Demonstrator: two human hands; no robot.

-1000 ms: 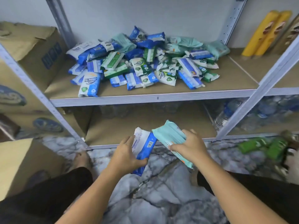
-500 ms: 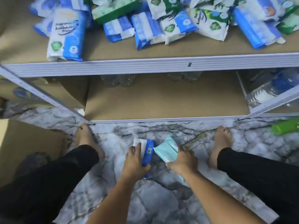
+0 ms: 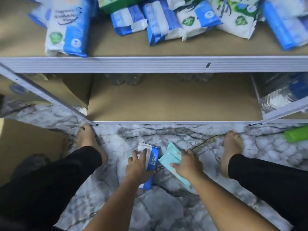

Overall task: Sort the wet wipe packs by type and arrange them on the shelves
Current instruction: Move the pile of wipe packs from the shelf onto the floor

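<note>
Head view: left hand (image 3: 137, 167) grips our blue-and-white plastic pack (image 3: 152, 157), right hand (image 3: 188, 164) our pale-teal pack (image 3: 171, 155); slick film may slip.

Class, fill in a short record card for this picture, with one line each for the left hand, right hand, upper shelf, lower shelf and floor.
left hand: grips a blue and white pack
right hand: grips a teal pack
upper shelf: heap of mixed wipe packs
lower shelf: brown board, clear bottles at the back
floor: marble pattern, green object at right
</note>
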